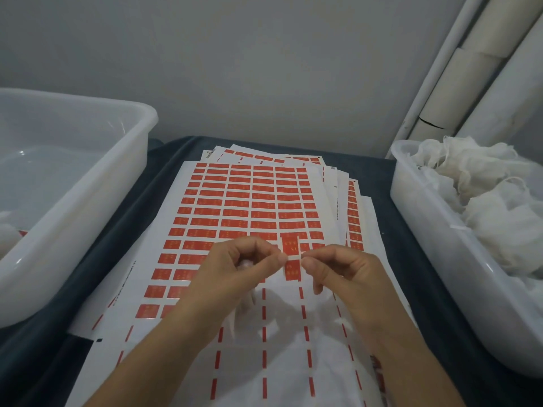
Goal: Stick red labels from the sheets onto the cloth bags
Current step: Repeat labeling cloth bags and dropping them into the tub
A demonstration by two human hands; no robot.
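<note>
Head camera is showing you pinching a red label between your left hand and right hand above the label sheets; cloth bags are waiting in the right bin. Risk: it's folding, sticking to itself.

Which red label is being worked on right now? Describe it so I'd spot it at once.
Start at the big label sheet on the dark cloth between the two white tubs. Near its lower edge, the left hand and right hand meet. The label is the red piece standing upright between their fingertips, folded over a thin white string, while the other labels lie flat in rows.
</note>
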